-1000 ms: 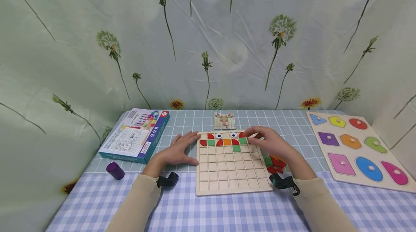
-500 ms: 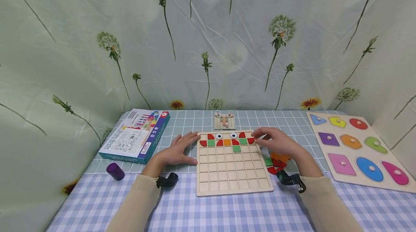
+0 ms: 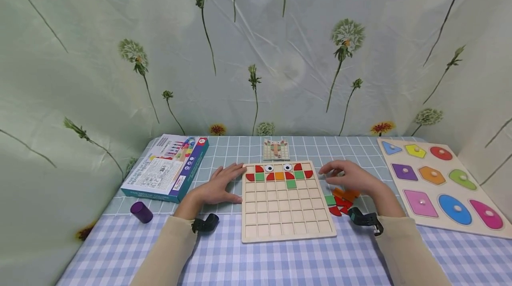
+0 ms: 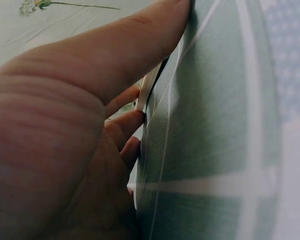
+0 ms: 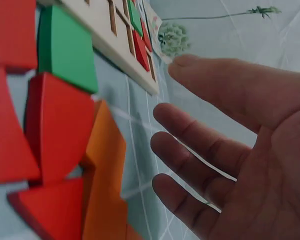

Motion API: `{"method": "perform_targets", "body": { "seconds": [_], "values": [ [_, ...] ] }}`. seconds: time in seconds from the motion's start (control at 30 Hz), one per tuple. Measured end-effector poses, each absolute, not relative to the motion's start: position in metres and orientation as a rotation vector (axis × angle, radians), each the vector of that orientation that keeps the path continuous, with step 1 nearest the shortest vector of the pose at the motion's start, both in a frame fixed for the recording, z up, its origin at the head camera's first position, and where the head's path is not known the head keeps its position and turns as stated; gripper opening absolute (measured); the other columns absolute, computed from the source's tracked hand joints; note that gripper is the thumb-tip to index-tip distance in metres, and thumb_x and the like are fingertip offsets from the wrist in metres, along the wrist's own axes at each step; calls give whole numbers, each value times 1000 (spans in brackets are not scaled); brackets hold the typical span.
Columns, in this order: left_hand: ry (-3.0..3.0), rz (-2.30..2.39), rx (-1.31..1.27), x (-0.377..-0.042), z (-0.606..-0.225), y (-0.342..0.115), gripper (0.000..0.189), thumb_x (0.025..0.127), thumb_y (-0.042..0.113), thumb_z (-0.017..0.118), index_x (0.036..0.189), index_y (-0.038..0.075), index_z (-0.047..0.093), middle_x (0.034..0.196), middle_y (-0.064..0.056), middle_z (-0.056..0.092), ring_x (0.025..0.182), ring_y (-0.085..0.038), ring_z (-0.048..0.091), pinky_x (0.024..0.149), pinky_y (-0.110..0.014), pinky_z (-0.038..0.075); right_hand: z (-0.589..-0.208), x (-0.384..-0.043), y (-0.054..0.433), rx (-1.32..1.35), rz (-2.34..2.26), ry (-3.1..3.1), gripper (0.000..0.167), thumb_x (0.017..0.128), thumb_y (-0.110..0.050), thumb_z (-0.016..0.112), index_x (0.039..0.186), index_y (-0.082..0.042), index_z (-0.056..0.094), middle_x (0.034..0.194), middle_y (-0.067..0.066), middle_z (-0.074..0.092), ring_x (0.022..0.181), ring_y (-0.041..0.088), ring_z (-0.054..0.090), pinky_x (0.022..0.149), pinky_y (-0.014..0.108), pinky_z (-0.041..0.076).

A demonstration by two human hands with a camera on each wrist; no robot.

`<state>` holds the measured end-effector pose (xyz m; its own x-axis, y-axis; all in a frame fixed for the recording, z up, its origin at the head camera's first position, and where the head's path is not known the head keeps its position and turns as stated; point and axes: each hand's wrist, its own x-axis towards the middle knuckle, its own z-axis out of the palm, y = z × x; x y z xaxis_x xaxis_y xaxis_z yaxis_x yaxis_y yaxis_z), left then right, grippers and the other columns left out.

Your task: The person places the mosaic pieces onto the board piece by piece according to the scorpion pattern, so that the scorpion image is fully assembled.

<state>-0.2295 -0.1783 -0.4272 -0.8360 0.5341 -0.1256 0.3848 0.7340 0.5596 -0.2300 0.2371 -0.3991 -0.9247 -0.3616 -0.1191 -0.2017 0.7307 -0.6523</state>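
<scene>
A wooden grid board [image 3: 280,215] lies in the middle of the table, with red, green and orange tiles and two eye tiles set in its upper rows. My left hand [image 3: 219,187] rests at the board's left edge, fingers spread and fairly straight, fingertips at its upper left corner. My right hand [image 3: 352,176] hovers just right of the board, fingers loosely bent, with nothing in it. Below it lies a pile of loose tiles: a green square [image 5: 67,47], a red quarter-round tile [image 5: 60,127] and an orange tile [image 5: 107,145] show in the right wrist view.
Behind the board stands a small pattern card [image 3: 276,149]. A puzzle box [image 3: 166,168] lies at the left, a purple cylinder [image 3: 142,211] in front of it. A wooden knob-puzzle board [image 3: 434,183] with coloured shapes lies at the right.
My right hand has let go of a red tile, now in the second row's right end, and moved right off the board. The left hand has stayed in place.
</scene>
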Motion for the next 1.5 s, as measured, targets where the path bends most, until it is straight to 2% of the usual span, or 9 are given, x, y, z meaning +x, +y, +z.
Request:
{"method": "perform_targets", "body": {
  "seconds": [0.17,0.37,0.7,0.97,1.27,1.5],
  "values": [
    [2659,770,725,-230,-428,-179,92,83,43,79,158,18,31,168,-8,21,157,-34,10,125,-60,-2,-402,-231,246,-456,-948,2667,25,90,-17,72,114,-18,71,118,6,68,100,22,57,79,28,52],
    [2664,761,727,-230,-429,-179,91,84,40,79,158,18,31,168,-8,21,157,-34,11,125,-61,-2,-401,-230,256,-452,-938,2610,27,86,-16,75,113,-17,72,111,6,67,95,21,53,76,30,50],
    [2669,751,729,-232,-428,-179,92,83,41,79,158,19,31,168,-8,21,157,-34,10,125,-61,-2,-401,-229,271,-500,-886,2582,26,84,-15,75,109,-23,74,117,6,59,105,24,50,84,31,48],
    [2653,774,721,-231,-430,-180,93,82,43,80,158,19,31,168,-8,21,157,-35,10,125,-61,-2,-403,-229,273,-582,-890,2521,30,81,-11,75,108,-23,74,115,8,52,102,25,46,76,29,47],
    [2653,795,719,-229,-430,-181,93,82,42,80,158,18,32,168,-9,21,157,-36,10,125,-62,-2,-403,-228,265,-645,-832,2541,25,78,-15,81,99,-26,73,115,7,54,105,25,48,80,30,49],
    [2654,791,720,-230,-430,-180,94,81,44,80,158,18,32,168,-9,21,157,-36,11,125,-62,-2,-402,-225,261,-672,-811,2517,27,76,-16,83,98,-25,71,117,7,50,108,26,45,81,29,50]
  ]
}}
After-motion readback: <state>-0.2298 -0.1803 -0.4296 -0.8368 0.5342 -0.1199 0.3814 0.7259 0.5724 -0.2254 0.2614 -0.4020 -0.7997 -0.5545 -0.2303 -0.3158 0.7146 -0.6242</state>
